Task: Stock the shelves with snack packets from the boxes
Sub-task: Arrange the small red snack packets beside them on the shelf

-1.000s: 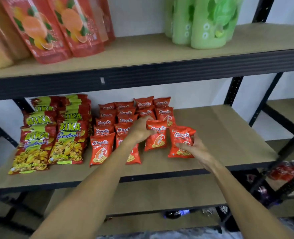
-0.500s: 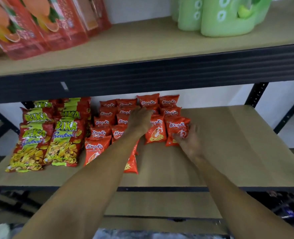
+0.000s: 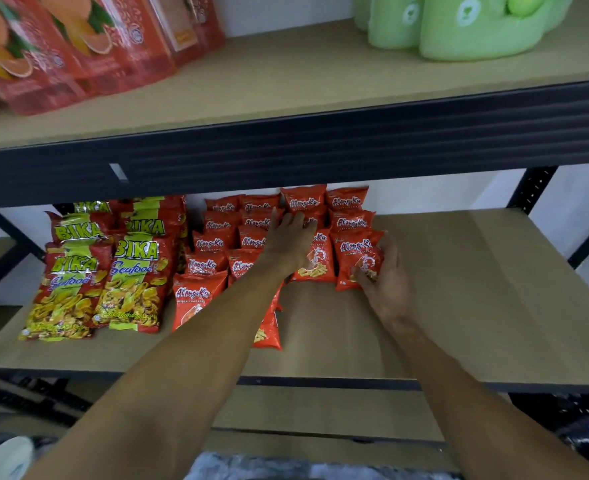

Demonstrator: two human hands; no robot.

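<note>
Several small red Alang-Ku snack packets [image 3: 213, 243] lie in overlapping rows on the middle wooden shelf [image 3: 476, 289]. My left hand [image 3: 291, 240] rests flat with straight fingers on the packets of the third row, over one front packet [image 3: 315, 268]. My right hand [image 3: 385, 282] grips the rightmost front packet [image 3: 355, 258] by its right edge and lower corner, fingers curled around it. One packet [image 3: 269, 332] lies lower, half hidden under my left forearm.
Larger Bika Seafood packets [image 3: 130, 282] fill the shelf's left part. The upper shelf [image 3: 286, 84] carries orange pouches [image 3: 61, 46] and green bottles [image 3: 476, 26]. Black uprights [image 3: 532, 187] stand at the right. The shelf's right half is bare wood.
Both hands have pushed their packets further back on the shelf, closing the gap to the rows. The view has moved closer and lower.
</note>
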